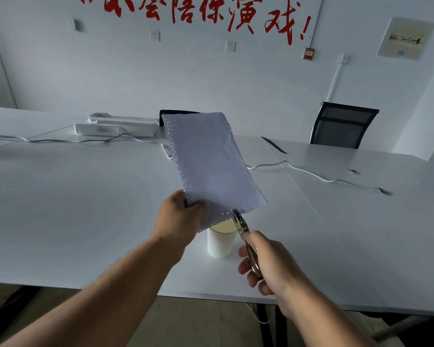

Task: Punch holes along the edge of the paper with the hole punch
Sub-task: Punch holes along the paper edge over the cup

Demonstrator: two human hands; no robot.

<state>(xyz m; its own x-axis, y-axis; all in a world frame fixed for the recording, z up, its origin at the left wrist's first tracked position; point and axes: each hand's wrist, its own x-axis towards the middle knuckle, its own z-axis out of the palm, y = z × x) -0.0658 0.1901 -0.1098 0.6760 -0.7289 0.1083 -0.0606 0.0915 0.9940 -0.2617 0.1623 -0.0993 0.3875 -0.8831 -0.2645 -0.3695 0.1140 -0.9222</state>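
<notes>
My left hand (179,217) pinches the near left corner of a white sheet of paper (208,164) and holds it up above the table, tilted away from me. Rows of small punched holes run along its left, top, right and near edges. My right hand (268,265) grips the handles of a metal plier-type hole punch (244,236). The punch's jaws sit over the paper's near edge, right of my left hand. Directly under the paper's near edge stands a white cup (219,242), partly hidden by the sheet.
A white table (73,209) spreads under both hands. White foam trays (115,126) lie at the back left, a white cable (308,172) trails across the table, and a black chair (342,125) stands at the far right. Another dark chair back shows behind the paper.
</notes>
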